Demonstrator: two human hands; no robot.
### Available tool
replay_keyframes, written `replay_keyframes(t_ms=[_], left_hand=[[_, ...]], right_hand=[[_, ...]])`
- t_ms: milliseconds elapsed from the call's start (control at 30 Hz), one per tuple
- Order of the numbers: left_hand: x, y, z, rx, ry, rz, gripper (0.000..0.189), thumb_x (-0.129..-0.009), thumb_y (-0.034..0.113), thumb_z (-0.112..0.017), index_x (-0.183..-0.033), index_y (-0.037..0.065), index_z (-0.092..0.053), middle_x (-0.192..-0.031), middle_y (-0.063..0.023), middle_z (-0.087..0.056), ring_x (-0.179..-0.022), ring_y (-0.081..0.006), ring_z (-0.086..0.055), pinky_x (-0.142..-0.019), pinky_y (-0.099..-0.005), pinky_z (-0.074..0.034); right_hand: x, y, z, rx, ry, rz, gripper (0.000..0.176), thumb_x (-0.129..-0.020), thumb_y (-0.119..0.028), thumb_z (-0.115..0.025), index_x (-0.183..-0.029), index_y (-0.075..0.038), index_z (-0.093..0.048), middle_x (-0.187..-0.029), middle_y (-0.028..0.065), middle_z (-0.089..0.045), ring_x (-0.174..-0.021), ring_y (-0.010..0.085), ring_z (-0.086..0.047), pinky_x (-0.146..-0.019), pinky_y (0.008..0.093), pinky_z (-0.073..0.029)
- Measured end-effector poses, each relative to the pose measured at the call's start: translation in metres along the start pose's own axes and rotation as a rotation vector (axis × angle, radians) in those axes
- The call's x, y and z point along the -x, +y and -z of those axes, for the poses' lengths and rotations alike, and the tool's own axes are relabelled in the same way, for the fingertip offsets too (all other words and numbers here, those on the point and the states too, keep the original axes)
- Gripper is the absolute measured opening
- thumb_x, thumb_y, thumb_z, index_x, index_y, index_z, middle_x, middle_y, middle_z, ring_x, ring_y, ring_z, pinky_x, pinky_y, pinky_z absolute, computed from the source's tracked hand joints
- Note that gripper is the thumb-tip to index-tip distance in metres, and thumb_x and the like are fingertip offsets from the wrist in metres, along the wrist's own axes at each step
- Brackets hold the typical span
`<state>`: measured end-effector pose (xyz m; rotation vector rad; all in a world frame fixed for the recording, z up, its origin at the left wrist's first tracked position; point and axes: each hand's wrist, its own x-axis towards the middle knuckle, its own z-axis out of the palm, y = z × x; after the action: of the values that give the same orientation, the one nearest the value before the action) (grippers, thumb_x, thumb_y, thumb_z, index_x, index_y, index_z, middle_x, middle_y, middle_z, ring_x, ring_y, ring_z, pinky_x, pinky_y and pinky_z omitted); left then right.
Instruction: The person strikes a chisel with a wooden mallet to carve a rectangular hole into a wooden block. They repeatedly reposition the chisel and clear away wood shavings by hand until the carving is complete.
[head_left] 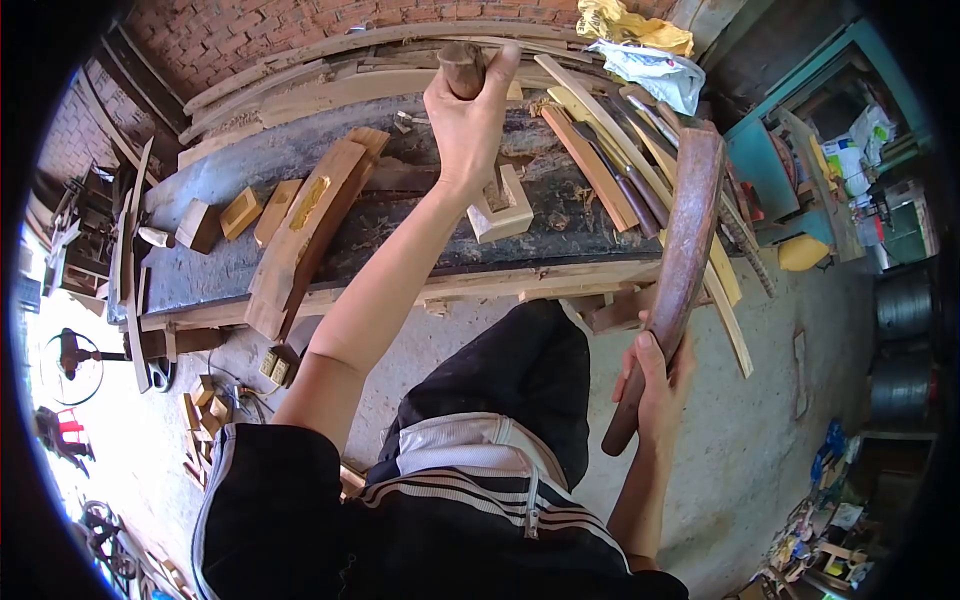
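Note:
My left hand (468,125) is wrapped round an upright wooden tool handle (462,72), probably a chisel's; its lower part is hidden by the hand and forearm. Just below, a pale wood block (503,212) with a recess cut into it lies on the dark workbench (400,235). On the other side, my right hand (658,375) grips the narrow lower end of a long, worn wooden club (690,220). The club's thick end points up and away, over the bench's right end. Its head is apart from the handle in my left hand.
A thick timber (315,205) with a yellowish cut slot lies on the bench's left half, beside several small wood blocks (240,212). Long strips (600,150) and rods lie at the right. Plastic bags (650,70) sit at the back. A standing fan (75,355) is at far left.

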<state>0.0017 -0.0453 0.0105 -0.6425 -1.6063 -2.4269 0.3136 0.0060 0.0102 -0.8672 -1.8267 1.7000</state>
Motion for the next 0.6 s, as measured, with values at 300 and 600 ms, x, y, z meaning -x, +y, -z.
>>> replay_keyframes(t_ms=[300,600], left_hand=[[0.011,-0.014,-0.006,-0.045,-0.125,-0.059,0.04,-0.096,0.043,-0.066,-0.087,0.007,-0.052,-0.063,0.0002,-0.051,-0.056,-0.0078,-0.05,-0.052,-0.024,-0.043],[0.013,-0.024,-0.023,-0.025,-0.179,0.023,0.044,-0.087,0.041,-0.077,-0.09,0.001,-0.059,-0.07,-0.0032,-0.062,-0.062,-0.0075,-0.054,-0.058,-0.0261,-0.047]], right_hand=[[0.005,0.014,0.009,0.004,0.028,-0.062,0.045,-0.092,-0.033,-0.064,-0.121,0.0,-0.054,-0.065,0.004,-0.05,-0.043,0.0119,-0.047,-0.038,0.0261,-0.04],[0.003,0.019,0.012,0.045,0.056,-0.087,0.043,-0.093,-0.032,-0.063,-0.12,0.0,-0.054,-0.065,0.0036,-0.05,-0.043,0.0115,-0.047,-0.038,0.0258,-0.04]])
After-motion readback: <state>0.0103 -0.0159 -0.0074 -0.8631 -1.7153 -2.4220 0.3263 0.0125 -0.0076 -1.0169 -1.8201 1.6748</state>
